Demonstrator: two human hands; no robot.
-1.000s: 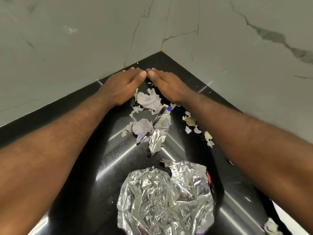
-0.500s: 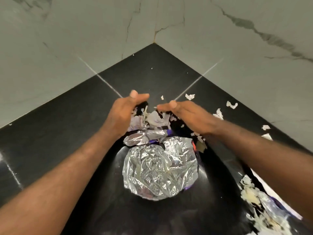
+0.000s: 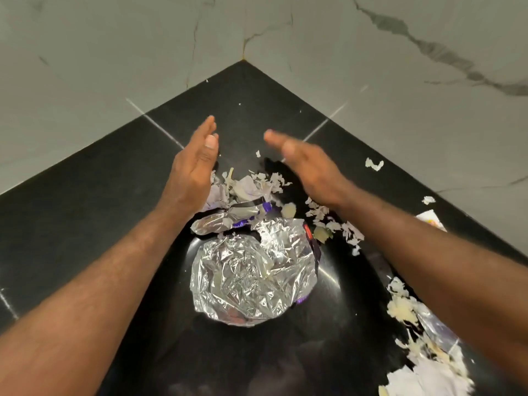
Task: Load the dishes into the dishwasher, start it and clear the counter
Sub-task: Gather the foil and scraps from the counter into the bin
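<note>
Left hand (image 3: 192, 170), right hand (image 3: 307, 167) (both flat-fingered), flanking scraps (image 3: 251, 185)

Pale veined marble walls (image 3: 114, 47)

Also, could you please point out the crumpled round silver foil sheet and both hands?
crumpled round silver foil sheet (image 3: 251, 281), head view, creased middle.
left hand (image 3: 194, 170), head view, thumb side.
right hand (image 3: 308, 164), head view, back of hand.

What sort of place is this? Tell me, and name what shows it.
Most likely a home kitchen corner: a polished black countertop meets veined marble-look walls, and crumpled foil lies on it beside a heap of peelings and paper scraps.
</note>
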